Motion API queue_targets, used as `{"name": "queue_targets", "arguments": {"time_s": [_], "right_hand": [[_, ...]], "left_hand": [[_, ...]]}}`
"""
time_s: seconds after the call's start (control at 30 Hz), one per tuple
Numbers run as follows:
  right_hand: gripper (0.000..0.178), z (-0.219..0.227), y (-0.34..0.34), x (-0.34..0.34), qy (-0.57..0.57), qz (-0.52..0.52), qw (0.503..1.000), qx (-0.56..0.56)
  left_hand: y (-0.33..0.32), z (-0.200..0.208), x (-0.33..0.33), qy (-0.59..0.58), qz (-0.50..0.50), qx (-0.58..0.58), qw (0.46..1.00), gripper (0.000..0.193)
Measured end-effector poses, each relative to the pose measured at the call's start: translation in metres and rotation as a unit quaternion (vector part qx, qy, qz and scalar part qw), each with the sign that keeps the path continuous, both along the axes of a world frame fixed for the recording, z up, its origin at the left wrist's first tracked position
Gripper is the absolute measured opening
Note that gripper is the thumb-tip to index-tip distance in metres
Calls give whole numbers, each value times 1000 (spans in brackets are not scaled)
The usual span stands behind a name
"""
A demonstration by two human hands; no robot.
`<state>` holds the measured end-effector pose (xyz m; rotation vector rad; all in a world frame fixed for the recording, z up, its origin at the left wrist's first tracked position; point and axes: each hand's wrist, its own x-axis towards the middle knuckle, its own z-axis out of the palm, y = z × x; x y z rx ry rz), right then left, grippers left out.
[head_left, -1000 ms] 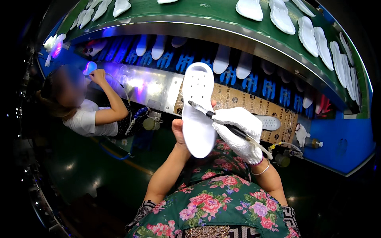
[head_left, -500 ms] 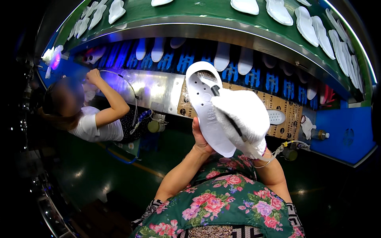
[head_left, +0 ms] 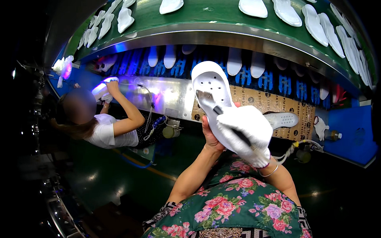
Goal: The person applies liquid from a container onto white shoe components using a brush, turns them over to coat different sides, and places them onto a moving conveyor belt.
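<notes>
A white shoe sole with small holes near its toe end is held up in front of my body, toe pointing away. My bare left hand grips its left edge from below, thumb along the side. My right hand, in a white knit glove, is closed on a brush with a dark handle. The brush's bristles touch the sole just below the holes. The glove covers the lower right part of the sole. A pale hose runs to the right from near my right wrist.
Another perforated white sole lies on the cardboard-covered bench. A white glove and a bottle lie to its right. White soles line the green conveyor above blue racks. A co-worker handles a purple-lit white piece.
The brush has moved from the sole's toe rim down to below the holes. My view has shifted, so the scene sits further right. The co-worker's raised hand has come down onto a white piece.
</notes>
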<state>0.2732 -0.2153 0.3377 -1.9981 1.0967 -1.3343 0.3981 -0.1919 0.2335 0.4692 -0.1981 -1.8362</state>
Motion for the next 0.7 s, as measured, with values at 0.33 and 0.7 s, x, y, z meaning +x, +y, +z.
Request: {"name": "queue_targets", "arguments": {"time_s": [0.33, 0.7], "right_hand": [[20, -15, -1, -3, -40, -11, 999, 17], [24, -19, 11, -1, -18, 20, 999, 19]], "left_hand": [[-26, 4, 3, 6, 49, -52, 997, 103], [-45, 10, -1, 117, 1, -93, 989, 98]]}}
